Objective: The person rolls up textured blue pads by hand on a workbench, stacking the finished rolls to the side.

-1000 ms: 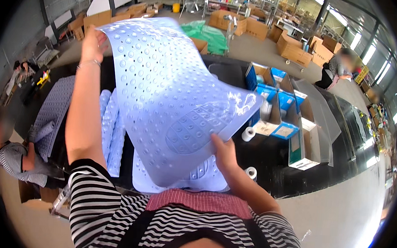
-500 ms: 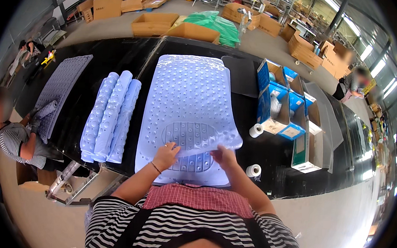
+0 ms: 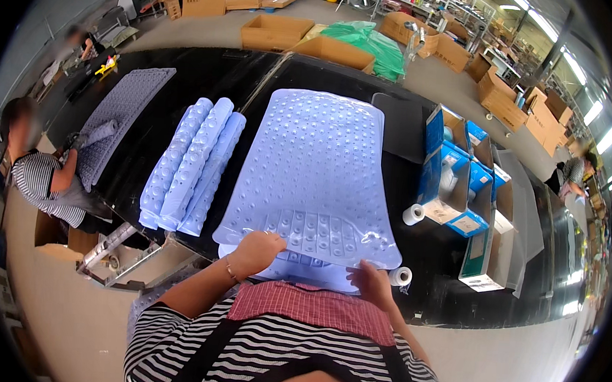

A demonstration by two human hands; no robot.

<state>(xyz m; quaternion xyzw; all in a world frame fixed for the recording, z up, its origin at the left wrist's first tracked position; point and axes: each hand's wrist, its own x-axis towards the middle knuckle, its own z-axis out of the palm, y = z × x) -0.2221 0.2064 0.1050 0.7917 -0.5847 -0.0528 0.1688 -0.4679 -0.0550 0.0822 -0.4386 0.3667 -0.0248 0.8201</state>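
Observation:
A light blue plastic bath mat (image 3: 320,164), covered in small suction cups, lies in front of me on the black table. Its near edge is raised a little and curves toward me. At the left part of that edge, my left hand (image 3: 255,253) has its fingers closed on the mat. My right hand (image 3: 373,283) pinches the same edge near the right corner, with its thumb on top. Beneath shows the near strip of another blue mat (image 3: 294,271). Three rolled blue mats (image 3: 190,166) lie side by side to the left.
Blue-and-white cardboard boxes (image 3: 468,224) stand at the right, with two small white rolls (image 3: 413,214) nearby. A dark sheet (image 3: 402,130) lies behind the mat. At the far left, a person (image 3: 51,182) handles another mat (image 3: 124,120). Cartons (image 3: 277,35) stand beyond the table.
The upper mat's near edge has come toward me and lower, now covering most of the mat beneath. Both hands moved nearer to my body with it, the right one farther right. The view has shifted.

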